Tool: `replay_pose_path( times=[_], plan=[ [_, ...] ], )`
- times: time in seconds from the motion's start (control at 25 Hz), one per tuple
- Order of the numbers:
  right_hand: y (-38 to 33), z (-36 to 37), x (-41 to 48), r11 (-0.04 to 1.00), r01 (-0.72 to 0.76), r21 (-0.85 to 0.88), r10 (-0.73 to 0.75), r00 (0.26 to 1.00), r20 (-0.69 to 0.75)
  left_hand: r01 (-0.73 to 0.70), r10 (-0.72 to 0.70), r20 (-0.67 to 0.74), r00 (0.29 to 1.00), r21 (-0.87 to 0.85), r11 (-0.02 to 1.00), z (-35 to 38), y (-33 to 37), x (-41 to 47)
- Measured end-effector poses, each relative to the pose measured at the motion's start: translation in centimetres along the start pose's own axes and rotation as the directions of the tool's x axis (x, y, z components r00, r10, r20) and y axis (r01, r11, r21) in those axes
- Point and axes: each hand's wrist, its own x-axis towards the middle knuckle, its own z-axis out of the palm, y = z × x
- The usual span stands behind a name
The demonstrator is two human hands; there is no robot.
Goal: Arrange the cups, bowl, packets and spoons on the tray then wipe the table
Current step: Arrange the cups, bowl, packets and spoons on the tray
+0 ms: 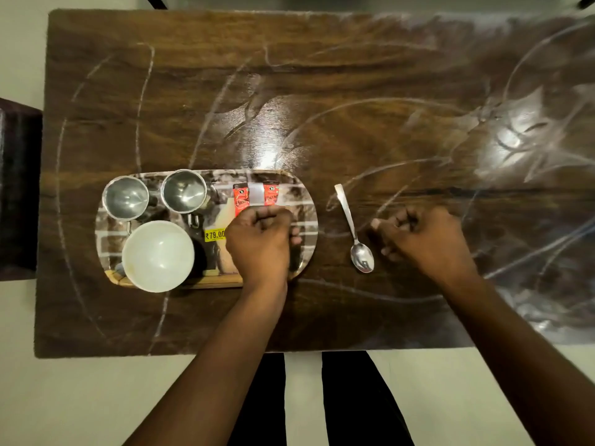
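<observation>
An oval printed tray (306, 201) lies on the left half of the wooden table. It holds two steel cups (126, 197) (184, 190) at the back, a white bowl (157, 255) at the front, and two red packets (240, 198) (271, 193) standing side by side. My left hand (260, 243) hovers over the tray's right part with its fingers pinched. A grey spoon handle (256, 193) sticks out from it between the packets. A second steel spoon (353, 231) lies on the table right of the tray, bowl end toward me. My right hand (421, 235) rests curled beside it, holding nothing.
White smears and streaks cover the dark wooden table (354, 91), heaviest at the right. A dark chair (17, 188) stands off the left edge. My legs show below the near edge. No cloth is in view.
</observation>
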Motion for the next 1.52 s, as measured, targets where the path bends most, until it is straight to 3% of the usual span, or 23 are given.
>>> replay_pose_path(
  times=[0.16,0.28,0.44,0.56,0.68,0.76,0.88,1.08,1.28,1.52],
  plan=[
    [4.6,1.8,-3.2,0.93,-0.259,0.26,0.267,0.964,0.005,-0.239,0.159,0.316,0.935,0.23,0.944,3.7,0.4,-0.6],
    [5.7,4.4,-4.5,0.793,-0.318,0.52,0.336,0.94,0.062,-0.366,0.145,0.506,0.85,0.371,0.853,6.6,1.5,-0.5],
    [5.1,6.1,-4.9,0.629,-0.302,0.716,0.339,0.936,0.097,-0.298,0.064,0.467,0.882,0.447,0.843,8.8,1.9,-0.2],
    [4.2,5.9,-4.7,0.589,-0.284,0.757,0.348,0.934,0.08,-0.272,0.091,0.395,0.914,0.432,0.86,8.5,1.5,-0.2],
    [3.0,4.7,-4.4,0.656,-0.209,0.725,0.292,0.956,0.012,-0.167,0.102,0.251,0.963,0.256,0.952,6.9,1.3,-0.4],
    [1.7,3.8,-4.3,0.713,-0.158,0.683,0.244,0.969,-0.031,-0.012,0.005,0.171,0.985,0.042,0.999,5.3,1.6,-1.4],
    [-0.6,3.5,-4.2,0.809,-0.09,0.581,0.128,0.991,-0.025,0.165,-0.148,0.127,0.981,-0.138,0.977,2.4,1.4,-2.3],
    [-3.5,7.1,-2.4,0.951,0.046,0.307,-0.08,0.992,0.098,0.264,-0.287,-0.024,0.958,-0.322,0.909,-3.0,0.9,-0.9],
    [-4.9,9.8,-0.4,0.966,0.258,-0.038,-0.252,0.962,0.108,0.34,-0.382,-0.054,0.922,-0.356,0.871,-5.9,0.1,0.3],
    [-5.2,10.7,0.3,0.948,0.294,-0.123,-0.288,0.955,0.065,0.339,-0.39,-0.07,0.918,-0.371,0.864,-5.6,-0.1,1.4]
  ],
)
